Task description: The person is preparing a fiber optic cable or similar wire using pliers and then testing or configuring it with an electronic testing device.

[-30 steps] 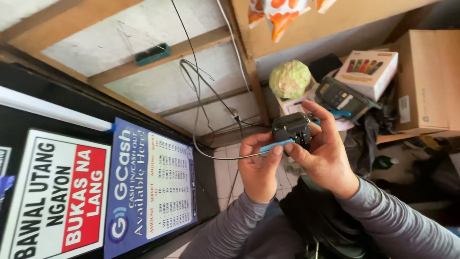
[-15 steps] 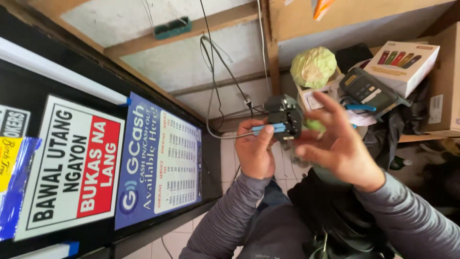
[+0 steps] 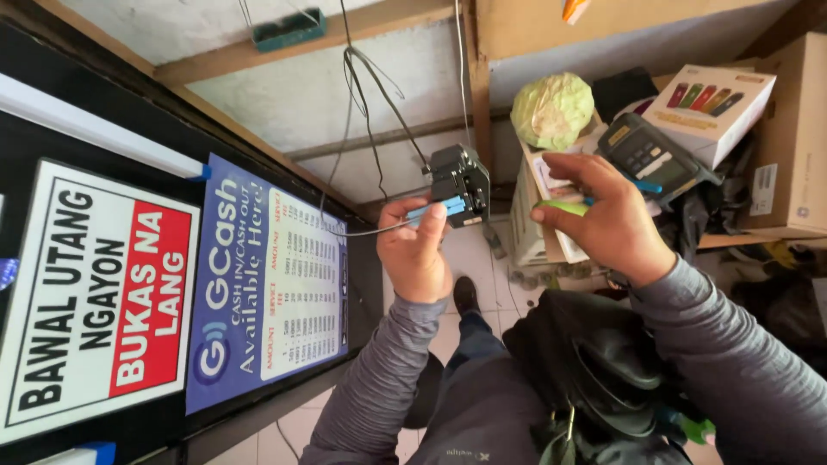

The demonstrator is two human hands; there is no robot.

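Up close, the left hand (image 3: 416,254) is closed around a small black device (image 3: 461,183) with a blue handle or lever (image 3: 435,210), thumb lying along the blue part, and a thin grey cable (image 3: 362,231) runs out from under the fingers toward the wall. The device is held up in front of the person, between the two hands, against the pale wall with its wooden battens (image 3: 379,138). The right hand (image 3: 603,226) is just beside it but not touching; it pinches a slim green piece (image 3: 562,207) between thumb and fingers, and a blue tip (image 3: 646,186) pokes out past the knuckles, though what exactly that is I cannot tell. Behind the right hand sit a card terminal (image 3: 648,157), a white box with coloured sticks printed on it (image 3: 708,110) and a cabbage (image 3: 551,110) on a cluttered shelf. A black bag (image 3: 594,362) rests in the lap. To my eye, handling this well means keeping the left grip steady so the cable does not slip out, holding the device level with its opening facing the right hand, and bringing the green piece in slowly and straight, without tugging the loose wires (image 3: 370,95) hanging above.
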